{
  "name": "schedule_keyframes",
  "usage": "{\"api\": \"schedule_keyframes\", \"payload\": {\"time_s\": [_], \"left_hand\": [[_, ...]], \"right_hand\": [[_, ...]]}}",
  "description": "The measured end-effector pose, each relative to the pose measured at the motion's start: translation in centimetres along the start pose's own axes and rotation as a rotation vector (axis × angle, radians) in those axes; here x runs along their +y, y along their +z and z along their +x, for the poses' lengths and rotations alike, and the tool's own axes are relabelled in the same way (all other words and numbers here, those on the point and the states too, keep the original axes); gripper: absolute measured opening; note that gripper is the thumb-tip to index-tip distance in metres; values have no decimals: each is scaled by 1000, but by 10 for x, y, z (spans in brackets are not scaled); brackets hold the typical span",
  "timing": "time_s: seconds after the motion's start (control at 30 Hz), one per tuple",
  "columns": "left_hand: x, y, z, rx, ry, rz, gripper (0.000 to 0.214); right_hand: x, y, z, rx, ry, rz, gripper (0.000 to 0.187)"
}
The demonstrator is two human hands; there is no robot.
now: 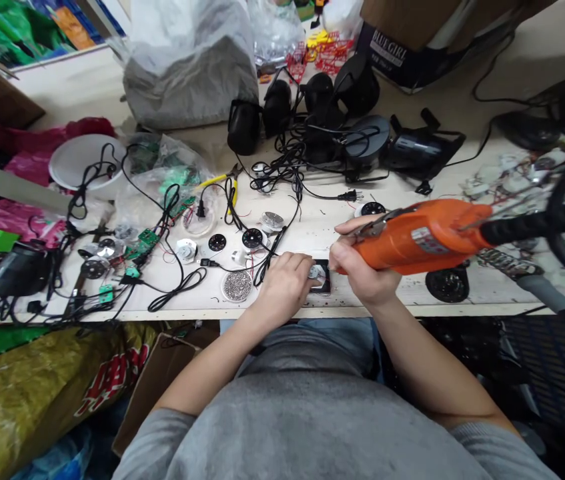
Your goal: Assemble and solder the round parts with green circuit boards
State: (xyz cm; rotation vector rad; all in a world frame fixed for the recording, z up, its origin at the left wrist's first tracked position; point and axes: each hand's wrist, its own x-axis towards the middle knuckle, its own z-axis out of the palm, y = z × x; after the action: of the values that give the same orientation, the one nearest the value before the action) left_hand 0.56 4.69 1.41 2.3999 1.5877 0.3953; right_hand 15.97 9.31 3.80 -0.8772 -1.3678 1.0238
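My right hand (365, 270) is wrapped round an orange electric screwdriver (412, 239), held almost level with its black cord running off to the right. The tool's tip is hidden behind my fingers. My left hand (286, 285) lies at the table's front edge, its bent fingers and thumb holding a small black square part (320, 288) with a silvery round piece (317, 273) in it. Beside my left hand is a round dish of small screws (237, 286). Black discs (252, 239) and a white-and-silver motor (185, 251) lie just beyond it.
Black lamp-like housings (243, 127) with tangled cords stand at the back. Yellow-handled cutters (232, 190) lie mid-table. On the left are a white bowl (85, 160) and green circuit boards (145, 243). A black round part (447, 285) and a grey-handled soldering iron (552, 297) are on the right.
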Motion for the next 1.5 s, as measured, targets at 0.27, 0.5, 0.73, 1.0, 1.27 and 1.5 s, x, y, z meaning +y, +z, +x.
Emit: {"api": "schedule_keyframes", "payload": {"time_s": [0.27,0.5,0.73,1.0,1.27,1.5], "left_hand": [[-6,3,1,24,36,-60,17],[-18,-18,11,-55,-26,-259,15],[-28,-20,-14,311,-498,-1288,39],[-30,-7,-33,369,-693,-1999,44],[-33,3,-33,388,-756,-2147,31],[-36,5,-37,327,-674,-2144,40]], "right_hand": [[-9,14,3,-80,-47,5,27],[-2,17,6,-50,8,73,30],[-4,13,1,20,-35,126,21],[-27,19,-11,56,-19,290,19],[-12,27,-29,8,62,220,20],[-2,40,-24,2,49,217,26]]}}
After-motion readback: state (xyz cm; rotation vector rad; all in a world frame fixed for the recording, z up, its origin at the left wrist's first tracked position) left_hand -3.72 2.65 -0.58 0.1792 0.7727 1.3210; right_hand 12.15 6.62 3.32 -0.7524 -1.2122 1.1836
